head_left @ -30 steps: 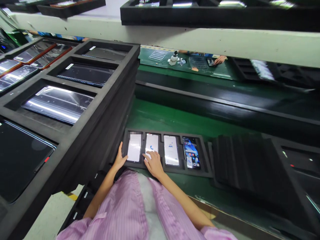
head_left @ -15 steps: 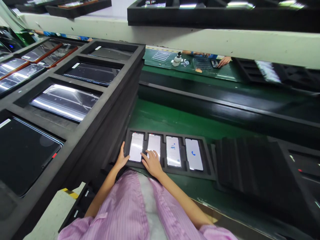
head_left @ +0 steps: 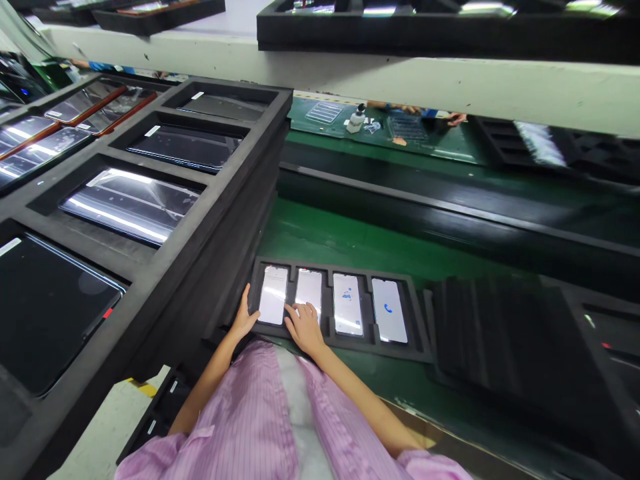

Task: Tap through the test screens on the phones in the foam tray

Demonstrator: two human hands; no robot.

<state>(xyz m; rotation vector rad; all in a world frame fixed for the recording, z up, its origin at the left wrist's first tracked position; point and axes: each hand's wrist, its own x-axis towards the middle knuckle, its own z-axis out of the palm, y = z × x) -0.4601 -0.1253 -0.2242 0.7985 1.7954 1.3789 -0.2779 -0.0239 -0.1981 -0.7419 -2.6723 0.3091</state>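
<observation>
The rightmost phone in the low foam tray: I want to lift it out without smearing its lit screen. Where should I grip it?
Probably by its two long edges, from above. The rightmost phone lies flat, screen up, sunk in its own pocket of the foam tray, so only the edges give a hold off the glass.

Four lit phones (head_left: 348, 304) sit in one foam tray (head_left: 419, 343); two hands (head_left: 303, 328) reach it.

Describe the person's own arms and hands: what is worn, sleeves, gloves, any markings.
Both hands, the left hand and the right hand, are bare: no gloves, and no rings or watch can be made out. The forearms are uncovered too. The garment is pink with fine vertical stripes; its sleeves end short, near the elbows, with a paler panel down the front.
</observation>
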